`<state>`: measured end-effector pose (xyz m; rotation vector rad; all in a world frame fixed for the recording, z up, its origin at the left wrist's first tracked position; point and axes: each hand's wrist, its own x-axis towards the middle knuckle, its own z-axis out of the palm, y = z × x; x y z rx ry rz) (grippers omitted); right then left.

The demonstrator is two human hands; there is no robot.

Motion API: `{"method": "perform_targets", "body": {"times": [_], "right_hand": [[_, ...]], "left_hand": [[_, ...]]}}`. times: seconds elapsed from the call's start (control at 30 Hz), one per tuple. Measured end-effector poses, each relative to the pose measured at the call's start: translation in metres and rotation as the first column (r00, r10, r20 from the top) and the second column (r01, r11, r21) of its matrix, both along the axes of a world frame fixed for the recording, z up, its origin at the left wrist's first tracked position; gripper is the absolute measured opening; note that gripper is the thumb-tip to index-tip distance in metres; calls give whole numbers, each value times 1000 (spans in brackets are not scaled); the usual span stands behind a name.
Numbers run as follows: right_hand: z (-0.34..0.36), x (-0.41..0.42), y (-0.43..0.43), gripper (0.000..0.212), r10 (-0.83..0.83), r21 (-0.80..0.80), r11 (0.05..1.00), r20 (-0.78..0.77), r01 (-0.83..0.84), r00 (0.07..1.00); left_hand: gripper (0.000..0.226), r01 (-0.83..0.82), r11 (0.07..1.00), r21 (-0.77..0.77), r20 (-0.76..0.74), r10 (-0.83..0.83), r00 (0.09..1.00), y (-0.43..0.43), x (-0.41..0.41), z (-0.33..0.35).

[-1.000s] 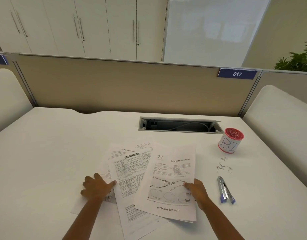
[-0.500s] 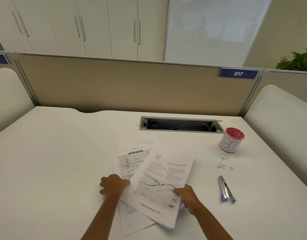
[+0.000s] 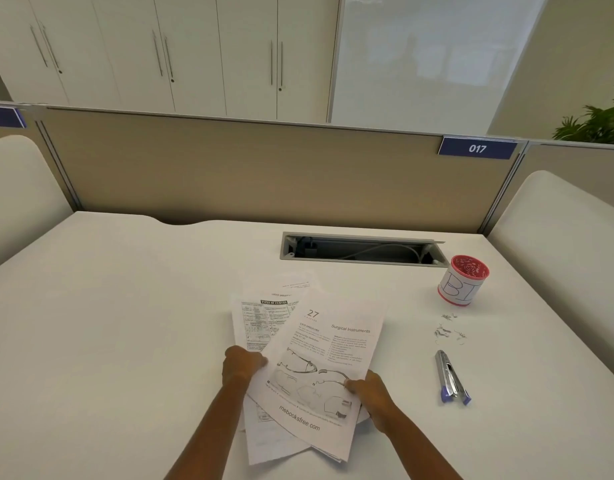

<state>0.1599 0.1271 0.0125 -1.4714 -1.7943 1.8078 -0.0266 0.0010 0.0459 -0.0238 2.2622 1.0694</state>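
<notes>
A loose stack of printed paper sheets (image 3: 319,348) lies fanned on the white desk (image 3: 125,323), a page headed "Surgical Instruments" on top. My left hand (image 3: 241,367) grips the stack's left edge, fingers curled round it. My right hand (image 3: 369,396) pinches the lower right edge, thumb on the top page. The sheets under the top page stick out at different angles.
A silver and blue stapler (image 3: 450,377) lies to the right of the papers, with several loose staples (image 3: 449,329) beyond it. A red and white cup (image 3: 464,280) stands at the right. An open cable slot (image 3: 361,251) sits in front of the beige partition (image 3: 229,168).
Both hands have drawn the spread sheets together into a tighter pile. The left hand moved right, and the top page turned clockwise.
</notes>
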Motion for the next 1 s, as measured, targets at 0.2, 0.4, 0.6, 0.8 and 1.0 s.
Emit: {"method": "perform_targets", "body": {"times": [0.2, 0.4, 0.6, 0.8, 1.0], "right_hand": [[2, -1, -1, 34, 9, 16, 1000, 24, -10, 1000], [11, 1, 1, 28, 27, -30, 999, -38, -28, 999], [23, 11, 13, 21, 60, -26, 998, -17, -61, 998], [28, 22, 25, 23, 92, -7, 996, 35, -92, 995], [28, 19, 23, 26, 188, 58, 979, 91, -193, 978]], "left_hand": [[62, 48, 991, 127, 112, -63, 992, 6, -5, -28], [52, -52, 920, 389, 107, 11, 994, 5, 4, 8], [40, -126, 776, 618, 390, -163, 907, -7, -12, 8], [31, -124, 811, 572, 273, -46, 961, -17, -19, -3], [38, 127, 858, 498, 102, -203, 974, -14, -8, 5]]}}
